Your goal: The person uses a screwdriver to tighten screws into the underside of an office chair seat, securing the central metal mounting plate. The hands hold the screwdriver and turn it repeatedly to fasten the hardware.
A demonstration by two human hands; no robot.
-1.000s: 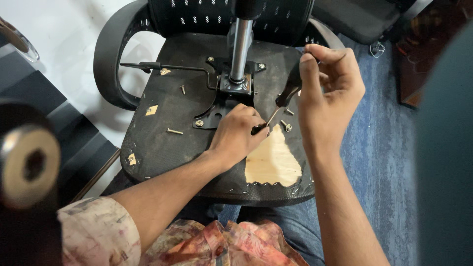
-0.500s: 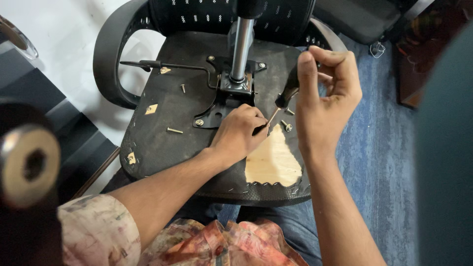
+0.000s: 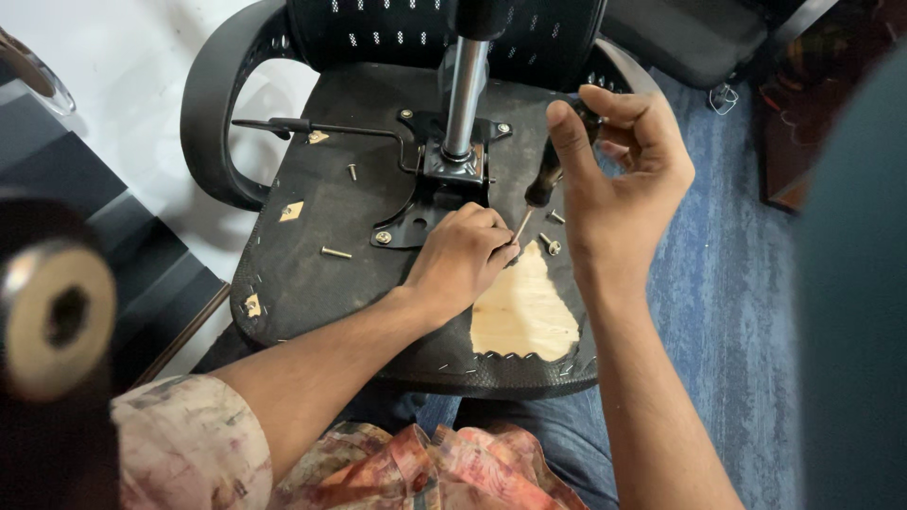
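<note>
An overturned office chair (image 3: 312, 274) fills the middle of the view, its black fabric-covered seat underside facing up and resting across the person's lap. Its curved armrest (image 3: 203, 123) arcs off the far left edge over a pale floor, while a blue carpet (image 3: 727, 283) runs along the right side, open and free beside the seat. The mesh backrest (image 3: 397, 28) closes off the far edge. A chrome gas-lift column (image 3: 465, 90) rises from the black metal mounting plate (image 3: 420, 212) near the seat's centre, and a thin black adjustment lever (image 3: 321, 127) reaches leftward from it. Near the front right edge the fabric is torn away, baring a patch of pale plywood (image 3: 524, 312), with staples along the rim just below it.

The right hand (image 3: 624, 179) is closed around the dark handle of a screwdriver (image 3: 543, 184), thumb raised along it, the shaft slanting down and left. The left hand (image 3: 468, 255) lies fingers curled together at the tip of that shaft, pinching it at the plate's right edge; what lies under the fingertips is hidden. Loose screws (image 3: 548, 244) lie just right of the tip, another screw (image 3: 335, 252) sits well apart on open fabric to the left, and a short one (image 3: 352, 172) stands nearer the lever.
</note>
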